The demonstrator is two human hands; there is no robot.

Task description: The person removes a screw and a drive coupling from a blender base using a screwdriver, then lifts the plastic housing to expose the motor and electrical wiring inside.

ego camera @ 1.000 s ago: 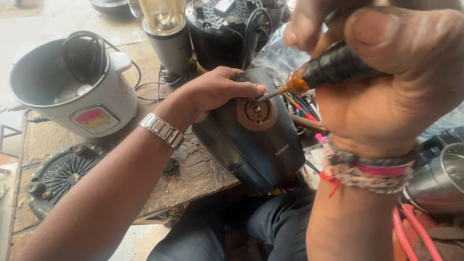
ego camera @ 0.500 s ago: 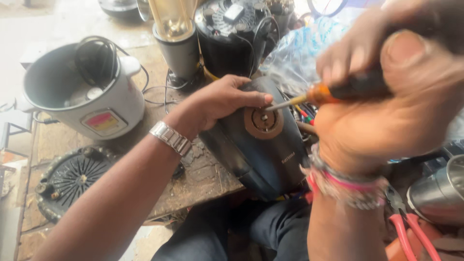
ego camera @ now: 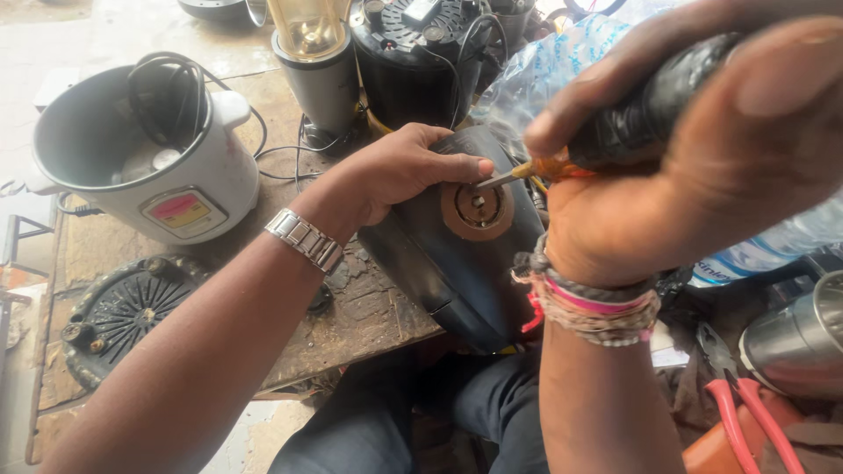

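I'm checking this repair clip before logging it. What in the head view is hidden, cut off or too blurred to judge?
- Screwdriver: its grip is buried in the right hand, which is blurred and cut by the top edge.
- Screw at the centre of the brown disc: too small to make out its head.
- Dark appliance base: its far side is covered by the left hand.
- Red-handled pliers: cut off by the bottom edge.

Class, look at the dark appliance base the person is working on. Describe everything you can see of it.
The dark appliance base is a rounded, glossy black shell, apparently plastic, lying tilted across the front edge of the worn wooden bench. A brown round coupling with a metal centre faces up. The left hand rests on its top, steadying it. The right hand holds a screwdriver whose tip meets the coupling.
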